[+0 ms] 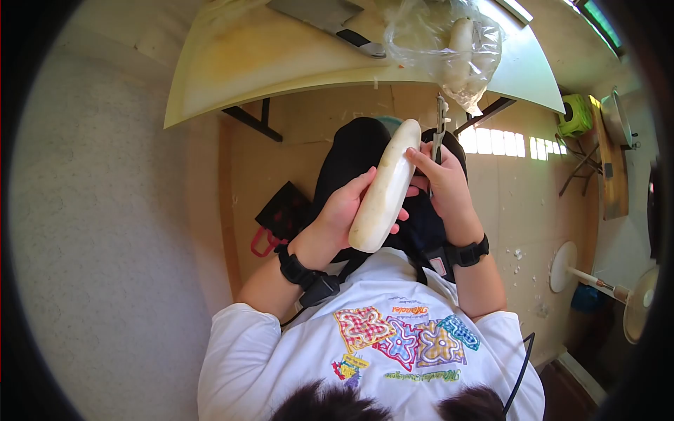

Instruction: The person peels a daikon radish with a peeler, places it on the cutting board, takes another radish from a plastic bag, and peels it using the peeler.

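Observation:
A long white radish [385, 188] lies slantwise above my lap, partly peeled, with smooth pale flesh showing. My left hand [357, 203] is wrapped round its lower part, thumb on the near side and fingertips showing beyond the far edge. My right hand [439, 168] holds a metal peeler [439, 130], which points up towards the table; its thumb also rests against the radish's upper side. The peeler's blade is apart from the radish. Part of the right hand's fingers is hidden behind the radish.
Ahead stands a table [239, 77] bearing a cleaver [330, 24] and a clear plastic bag [467, 56] with white radishes inside. A dark bag [284, 210] with pink handles sits on the floor to the left. A fan [597, 281] and a green stool [576, 116] are at the right.

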Demonstrator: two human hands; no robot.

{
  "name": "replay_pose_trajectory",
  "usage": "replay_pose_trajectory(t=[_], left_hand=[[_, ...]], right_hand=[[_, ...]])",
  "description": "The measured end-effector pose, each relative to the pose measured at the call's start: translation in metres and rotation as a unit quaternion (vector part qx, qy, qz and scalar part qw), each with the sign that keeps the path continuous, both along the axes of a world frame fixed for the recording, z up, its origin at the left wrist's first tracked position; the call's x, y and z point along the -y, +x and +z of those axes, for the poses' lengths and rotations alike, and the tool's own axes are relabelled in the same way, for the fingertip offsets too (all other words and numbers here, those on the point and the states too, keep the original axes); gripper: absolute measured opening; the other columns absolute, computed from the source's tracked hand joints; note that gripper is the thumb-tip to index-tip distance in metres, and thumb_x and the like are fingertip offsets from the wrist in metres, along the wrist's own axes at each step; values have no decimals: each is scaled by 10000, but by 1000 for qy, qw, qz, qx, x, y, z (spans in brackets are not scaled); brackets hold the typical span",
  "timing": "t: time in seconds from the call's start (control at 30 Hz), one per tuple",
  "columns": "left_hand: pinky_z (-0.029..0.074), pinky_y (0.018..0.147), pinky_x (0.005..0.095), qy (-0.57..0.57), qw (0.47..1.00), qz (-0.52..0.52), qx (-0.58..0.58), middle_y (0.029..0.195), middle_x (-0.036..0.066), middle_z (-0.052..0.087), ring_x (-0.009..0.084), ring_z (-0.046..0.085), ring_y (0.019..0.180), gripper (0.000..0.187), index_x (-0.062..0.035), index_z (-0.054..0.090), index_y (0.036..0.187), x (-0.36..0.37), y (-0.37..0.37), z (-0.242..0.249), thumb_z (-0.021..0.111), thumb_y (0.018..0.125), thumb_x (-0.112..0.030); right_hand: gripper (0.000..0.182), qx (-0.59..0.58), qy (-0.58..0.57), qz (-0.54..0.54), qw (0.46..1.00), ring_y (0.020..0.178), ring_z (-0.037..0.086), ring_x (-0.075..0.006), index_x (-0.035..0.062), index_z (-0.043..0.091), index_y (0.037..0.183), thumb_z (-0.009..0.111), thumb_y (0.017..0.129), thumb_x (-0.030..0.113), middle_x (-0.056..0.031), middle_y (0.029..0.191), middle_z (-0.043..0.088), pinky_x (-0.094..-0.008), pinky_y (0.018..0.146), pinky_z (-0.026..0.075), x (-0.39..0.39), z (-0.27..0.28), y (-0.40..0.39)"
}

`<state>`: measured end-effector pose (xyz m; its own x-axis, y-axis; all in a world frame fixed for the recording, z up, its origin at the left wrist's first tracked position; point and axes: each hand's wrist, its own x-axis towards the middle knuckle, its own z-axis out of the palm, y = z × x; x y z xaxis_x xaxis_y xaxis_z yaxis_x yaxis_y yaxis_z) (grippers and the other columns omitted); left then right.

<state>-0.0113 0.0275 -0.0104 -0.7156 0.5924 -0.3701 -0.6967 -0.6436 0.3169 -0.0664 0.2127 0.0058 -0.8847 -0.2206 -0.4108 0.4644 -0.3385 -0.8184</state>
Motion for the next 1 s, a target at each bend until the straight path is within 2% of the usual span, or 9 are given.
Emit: replay_pose_trajectory(t=[0.1, 0.13, 0.23, 0.27, 0.37, 0.53, 0.6, 0.7, 1.0], left_hand=[[608, 651, 400, 97, 995, 8, 35, 1325, 202, 539, 287, 662, 913, 564, -22, 364, 1457, 2, 2, -5, 319, 1057, -418], [605, 654, 398, 92, 995, 24, 27, 1281, 189, 564, 278, 661, 897, 564, -12, 397, 1427, 1, 3, -3, 356, 1048, -426], [600, 654, 398, 41, 997, 57, 22, 1177, 156, 605, 260, 656, 867, 551, 3, 472, 1343, 4, 5, -4, 431, 1019, -441], [597, 652, 401, -7, 997, 68, 20, 1116, 134, 621, 251, 654, 855, 541, 7, 514, 1288, 6, 3, -5, 468, 1000, -448], [600, 648, 401, -88, 987, 116, 68, 1038, 108, 624, 241, 658, 862, 510, 5, 558, 1174, 3, -4, -5, 519, 957, -455], [578, 670, 406, -63, 976, 170, 122, 892, 128, 623, 241, 657, 792, 480, 13, 559, 1084, -1, -7, -6, 533, 933, -442], [529, 610, 333, -55, 969, 173, 165, 917, 97, 595, 217, 596, 788, 456, 18, 544, 1092, -1, -6, 0, 531, 939, -412], [554, 640, 403, -51, 971, 138, 187, 831, 133, 617, 258, 645, 765, 484, 1, 564, 1058, 1, -3, -10, 512, 923, -461], [562, 640, 384, -45, 966, 145, 208, 811, 152, 638, 269, 648, 668, 493, -15, 553, 1064, -2, -1, -2, 495, 930, -486]], right_hand=[[269, -55, 67, 20, 996, 875, 634, -103, -1, 621, 971, 779, 855, 183, 4, 844, 602, -262, 755, 549, -15, -16, -4], [276, -127, 166, 4, 978, 868, 620, -97, -3, 619, 967, 790, 846, 178, 24, 817, 575, -245, 761, 524, -21, -17, -1], [300, -218, 267, -43, 938, 755, 566, -76, 17, 556, 821, 815, 819, 169, 54, 694, 482, -232, 645, 455, -30, -7, 20], [337, -219, 319, 21, 922, 671, 539, -93, 30, 519, 766, 824, 804, 169, 30, 648, 466, -253, 590, 429, -41, -4, 29], [398, -380, 452, 160, 791, 469, 434, -175, 54, 474, 668, 847, 753, 165, -52, 546, 403, -303, 461, 330, -49, 18, 49], [402, -457, 348, 236, 783, 486, 500, -182, 68, 575, 757, 860, 681, 341, -17, 591, 487, -296, 458, 376, -41, 20, 62], [382, -479, 357, 226, 770, 502, 515, -185, 71, 591, 782, 844, 700, 345, -14, 601, 502, -296, 472, 394, -36, 15, 60], [323, -504, 381, 208, 747, 535, 541, -186, 92, 642, 861, 811, 742, 339, 0, 637, 538, -303, 492, 420, -29, 11, 62], [316, -560, 398, 175, 705, 521, 511, -162, 128, 683, 926, 813, 734, 343, 8, 644, 515, -300, 471, 394, -24, 7, 59]])
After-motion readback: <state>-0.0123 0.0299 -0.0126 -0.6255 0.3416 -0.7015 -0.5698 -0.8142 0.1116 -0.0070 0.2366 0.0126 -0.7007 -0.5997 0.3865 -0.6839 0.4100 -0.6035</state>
